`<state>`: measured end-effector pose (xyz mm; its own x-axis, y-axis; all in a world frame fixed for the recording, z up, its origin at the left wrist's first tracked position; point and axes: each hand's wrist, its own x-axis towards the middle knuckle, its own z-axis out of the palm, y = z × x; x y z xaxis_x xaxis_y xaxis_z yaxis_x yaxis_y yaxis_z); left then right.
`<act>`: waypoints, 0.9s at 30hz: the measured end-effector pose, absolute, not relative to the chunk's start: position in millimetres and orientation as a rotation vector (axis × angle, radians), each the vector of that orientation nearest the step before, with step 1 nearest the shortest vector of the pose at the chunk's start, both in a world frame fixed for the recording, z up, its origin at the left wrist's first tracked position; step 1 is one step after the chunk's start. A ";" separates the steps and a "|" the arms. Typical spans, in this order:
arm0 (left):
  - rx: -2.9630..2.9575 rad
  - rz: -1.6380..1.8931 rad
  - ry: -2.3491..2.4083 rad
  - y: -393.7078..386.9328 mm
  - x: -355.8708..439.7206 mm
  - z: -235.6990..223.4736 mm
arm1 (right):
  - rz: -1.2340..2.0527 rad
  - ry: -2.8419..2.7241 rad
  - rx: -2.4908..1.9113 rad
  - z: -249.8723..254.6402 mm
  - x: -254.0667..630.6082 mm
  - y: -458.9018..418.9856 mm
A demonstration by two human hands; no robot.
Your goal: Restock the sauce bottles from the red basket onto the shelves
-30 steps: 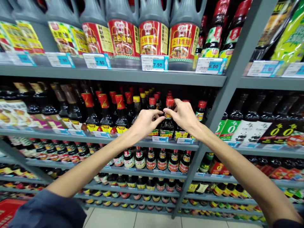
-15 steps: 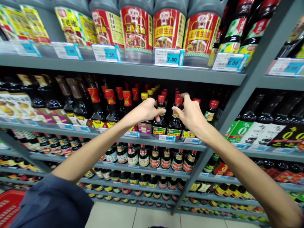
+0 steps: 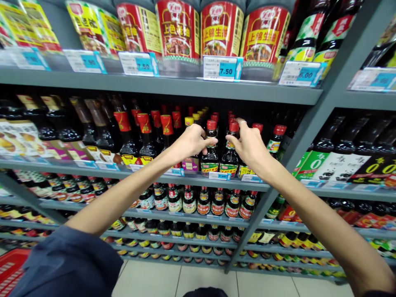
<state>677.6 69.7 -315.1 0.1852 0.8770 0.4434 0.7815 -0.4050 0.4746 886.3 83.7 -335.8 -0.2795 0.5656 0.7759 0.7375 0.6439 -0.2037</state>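
Observation:
Two dark soy sauce bottles with red caps stand upright, side by side, at the front of the middle shelf. Around the neck of the left soy sauce bottle [image 3: 209, 167] curls my left hand [image 3: 196, 140], its thumb across the front and its other fingers partly hidden. My right hand [image 3: 250, 146] grips the right soy sauce bottle [image 3: 229, 168] near the neck, thumb in front and fingers reaching behind the cap. Both bottles have green, yellow and red labels. More red-capped bottles stand behind them.
Large red-labelled jugs [image 3: 177, 33] line the shelf above, whose front edge [image 3: 154, 86] overhangs my hands. Yellow-capped bottles [image 3: 189, 121] and red-topped bottles [image 3: 144, 123] stand to the left. A slanting shelf post [image 3: 305, 144] is at right, a red basket [image 3: 12, 268] at lower left.
The view has shifted slightly, with the upper shelf a little higher in the frame. Both hands keep their places at the two bottles, which still stand on the shelf.

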 end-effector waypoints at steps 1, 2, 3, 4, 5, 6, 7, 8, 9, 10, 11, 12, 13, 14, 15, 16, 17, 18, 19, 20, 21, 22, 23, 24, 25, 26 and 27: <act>2.287 1.007 1.623 68.9 676.1 -313.8 | -0.281 -1.948 -1.010 -337.2 885.9 78.1; 2.269 1.009 1.620 65.6 674.5 -312.7 | -0.321 -1.913 -0.999 -340.0 886.3 70.6; 2.257 1.040 1.628 59.6 673.0 -312.5 | -0.354 -1.876 -0.985 -344.8 888.0 61.7; 2.256 1.098 1.642 51.0 671.4 -313.8 | -0.370 -1.848 -0.963 -351.9 891.0 52.5; 2.268 1.176 1.653 40.7 670.0 -317.3 | -0.360 -1.848 -0.928 -361.6 895.2 43.9; 2.290 1.259 1.649 29.7 668.7 -323.5 | -0.318 -1.880 -0.889 -373.8 900.2 37.0; 2.323 1.316 1.629 19.5 667.7 -332.8 | -0.251 -1.931 -0.858 -387.8 905.6 32.4; 2.374 1.329 1.588 11.4 667.0 -345.0 | -0.168 -1.988 -0.849 -402.9 910.8 30.5; 2.445 1.291 1.530 6.4 666.7 -359.5 | -0.081 -2.034 -0.863 -418.0 915.2 31.2; 2.531 1.213 1.472 5.0 666.9 -375.5 | 0.000 -2.061 -0.897 -432.0 918.4 34.0; 2.619 1.135 1.435 7.0 667.6 -391.8 | 0.063 -2.064 -0.943 -444.1 920.2 38.2; 2.698 1.059 1.420 11.9 668.6 -407.4 | 0.103 -2.051 -0.986 -453.9 920.6 43.2; 2.765 1.001 1.429 18.7 670.0 -421.2 | 0.123 -2.034 -1.012 -461.3 919.8 48.2; 2.816 0.962 1.456 26.2 671.5 -432.6 | 0.133 -2.020 -1.023 -466.5 918.2 52.7; 2.851 0.934 1.495 33.5 673.1 -441.4 | 0.136 -2.008 -1.022 -470.1 916.0 56.4; 2.873 0.918 1.530 39.6 674.6 -447.4 | 0.137 -2.006 -1.021 -472.4 913.8 59.0; 2.887 0.908 1.553 43.9 676.0 -451.0 | 0.135 -2.008 -1.019 -473.9 911.9 60.6; 2.890 0.903 1.567 46.2 677.2 -452.3 | 0.134 -2.014 -1.020 -474.7 910.4 61.0; 2.878 0.902 1.571 46.5 678.0 -451.5 | 0.133 -2.022 -1.024 -474.7 909.6 60.2; 2.851 0.909 1.558 44.9 678.3 -448.7 | 0.135 -2.025 -1.026 -473.4 909.4 58.5; 2.810 0.937 1.529 42.0 678.0 -443.9 | 0.135 -2.016 -1.021 -470.4 909.7 55.8; 2.754 0.987 1.489 38.2 677.0 -437.1 | 0.141 -1.985 -1.007 -465.2 910.1 52.5; 2.677 1.065 1.453 34.3 675.5 -428.3 | 0.147 -1.930 -0.988 -457.7 910.3 48.8; 2.581 1.160 1.433 30.9 673.7 -417.6 | 0.151 -1.862 -0.965 -448.1 909.8 45.2; 2.475 1.255 1.433 28.5 672.0 -405.6 | 0.144 -1.791 -0.946 -436.9 908.2 42.3; 2.374 1.320 1.450 27.6 670.6 -393.0 | 0.117 -1.730 -0.937 -425.1 905.2 40.7; 2.285 1.345 1.483 28.4 669.8 -380.9 | 0.067 -1.689 -0.940 -413.9 900.8 40.6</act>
<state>669.8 28.4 -380.9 0.1341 0.7781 0.6136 0.6866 -0.5195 0.5087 900.8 40.6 -413.9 -0.0354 0.6076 0.7935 0.5429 0.6783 -0.4952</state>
